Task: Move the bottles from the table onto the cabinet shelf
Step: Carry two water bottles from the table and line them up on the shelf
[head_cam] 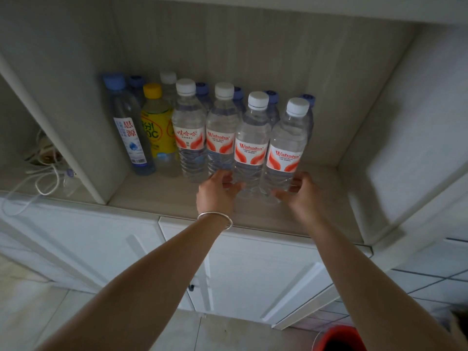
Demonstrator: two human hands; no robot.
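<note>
Two water bottles with white caps and red-and-white labels stand upright side by side at the front of the cabinet shelf (157, 196), and my hands sit at their bases. My left hand (217, 190) curls its fingers round the bottom of the left bottle (253, 145), thumb side toward the neighbouring bottle. My right hand (300, 193) wraps the bottom of the right bottle (286, 150) from the outer side, fingers curled on the ribbed plastic. So each grip is grasping its own bottle low down, well under the label. Both bottles touch each other and their bases look set on the shelf board, though my fingers hide the contact.

Silver bracelet (215, 219) on my left wrist. Just left of the held pair, two more white-cap bottles (202, 133) stand in the same front row, then a yellow drink bottle (157, 122) and a tall blue-cap bottle (126, 125). Blue-capped bottles (202, 88) line the back row, mostly hidden. White cables (43, 173) lie in the next compartment left. White cabinet doors (253, 274) below the shelf; red bucket rim (339, 338) at bottom edge.
</note>
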